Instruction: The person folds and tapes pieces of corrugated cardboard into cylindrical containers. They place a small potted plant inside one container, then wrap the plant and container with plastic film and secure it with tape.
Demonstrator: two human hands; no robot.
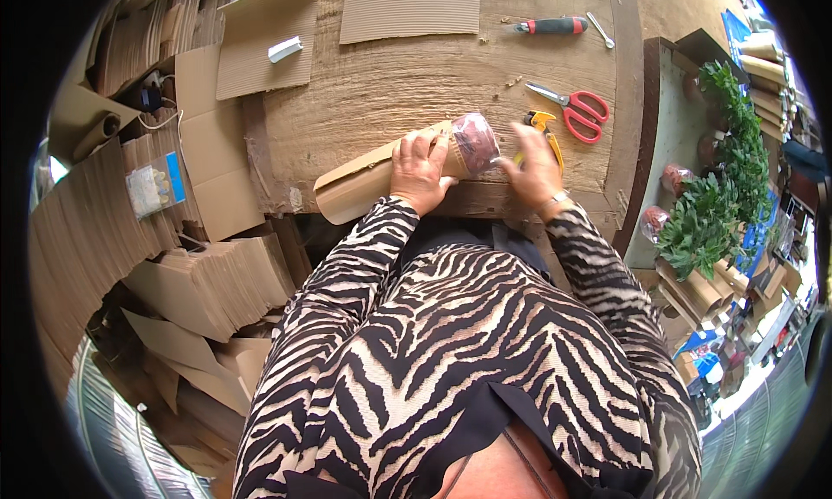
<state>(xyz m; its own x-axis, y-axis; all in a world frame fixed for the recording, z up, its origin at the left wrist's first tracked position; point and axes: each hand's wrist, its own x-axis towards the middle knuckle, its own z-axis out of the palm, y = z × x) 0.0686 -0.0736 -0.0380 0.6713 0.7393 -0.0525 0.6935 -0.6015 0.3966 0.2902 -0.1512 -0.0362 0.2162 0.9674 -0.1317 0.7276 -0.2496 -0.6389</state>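
My left hand (pixel 420 169) lies over a rolled cardboard sleeve (pixel 355 187), fingers across its top and thumb along the near side, holding it at the table's front edge. From the sleeve's right end sticks out a reddish-brown rounded end wrapped in clear plastic (pixel 475 143); whatever is inside the sleeve is hidden. Just right of that end is my right hand (pixel 533 169), slightly blurred, thumb and forefinger apart with nothing seen between them. A yellow utility knife (pixel 542 122) lies beside and partly behind this hand. Red-handled scissors (pixel 585 116) rest farther right.
On the wooden table (pixel 390 83) are a red-and-black tool handle (pixel 555 26), a small white stick (pixel 600 31) and corrugated sheets (pixel 412 9). Stacked cardboard (pixel 208 282) fills the left. To the right, leafy plants (pixel 715 213) with plastic-wrapped reddish bases lie in a tray (pixel 646 143).
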